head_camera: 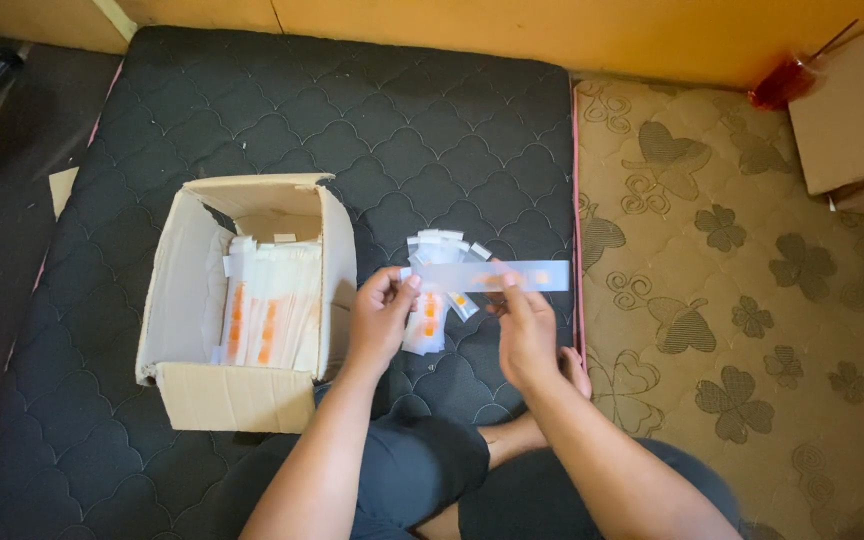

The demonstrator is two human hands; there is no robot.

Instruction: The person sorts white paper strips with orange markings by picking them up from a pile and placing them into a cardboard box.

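Holding a long clear plastic strip (492, 276) w/ both hands rn: my left hand (380, 318) pinches its left end, fingers closed on it, and my right hand (527, 335) grips it near the middle from below. It's up over the black quilted mattress (402, 120), near the right edge. Small pile of packets (437, 290) lies right under it. Open cardboard box (242, 300) w/ more packets sits just left of my hands.
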